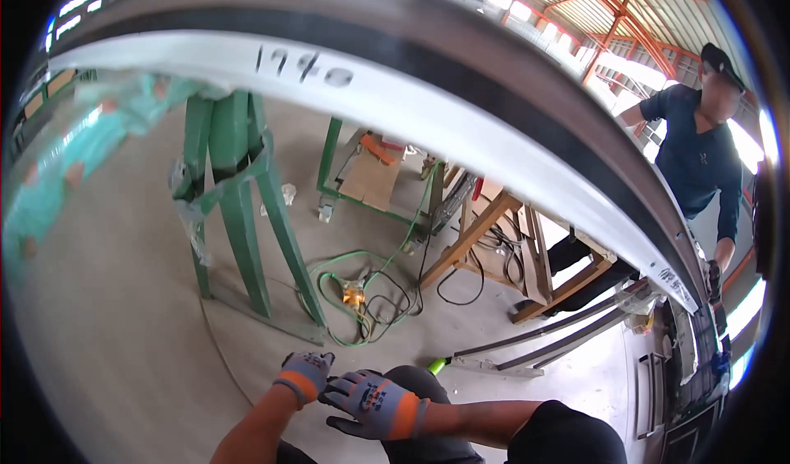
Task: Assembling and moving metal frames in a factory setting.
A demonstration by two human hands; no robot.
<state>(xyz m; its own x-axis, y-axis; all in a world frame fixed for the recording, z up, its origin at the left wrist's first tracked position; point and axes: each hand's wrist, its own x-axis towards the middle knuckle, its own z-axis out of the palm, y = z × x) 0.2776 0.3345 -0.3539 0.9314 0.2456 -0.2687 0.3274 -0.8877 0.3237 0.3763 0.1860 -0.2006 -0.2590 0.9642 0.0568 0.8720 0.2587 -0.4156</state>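
Note:
In grey gloves with orange cuffs, my two hands meet low in the view, close to my dark-clad knee (415,382). My left hand (306,372) is closed, its fingers curled; whatever may be inside them is hidden. Beside it, my right hand (374,405) points leftward with its fingers stretched and its thumb apart, the fingertips at or just by the left hand; I cannot tell whether they touch. Above both hands a long curved beam (395,97) with a white face and dark upper bands arches across the view, with handwritten marks on the white.
A green metal stand (234,209) rises at left, next to teal wrapping (66,163). Green and black cables (387,299) lie on the floor around a yellow-orange socket block (354,293). Beyond are a wooden trestle (477,237) and a green cart (329,180). A co-worker (699,151) stands at right, beside the beam.

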